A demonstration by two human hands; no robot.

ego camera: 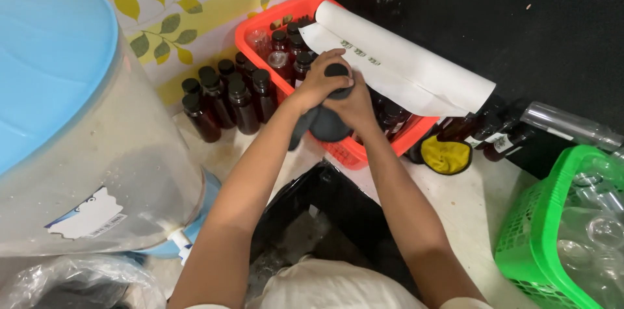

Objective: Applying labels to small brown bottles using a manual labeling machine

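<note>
Floor: pale, red basket (354,152) of brown bottles
Left hand (316,85): grasping black cap (337,70)
Right hand (354,106): grasping dark bottle (327,125)

Green basket (530,231) w/ clear bottles at right; big water dispenser (78,153) left; yellow cloth (446,155).

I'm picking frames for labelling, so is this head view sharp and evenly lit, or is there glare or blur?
Head view: mostly sharp; both hands, left hand and right hand, look crisp around the dark bottle; soft glare on the clear water tank; the black wall swallows detail.
</note>
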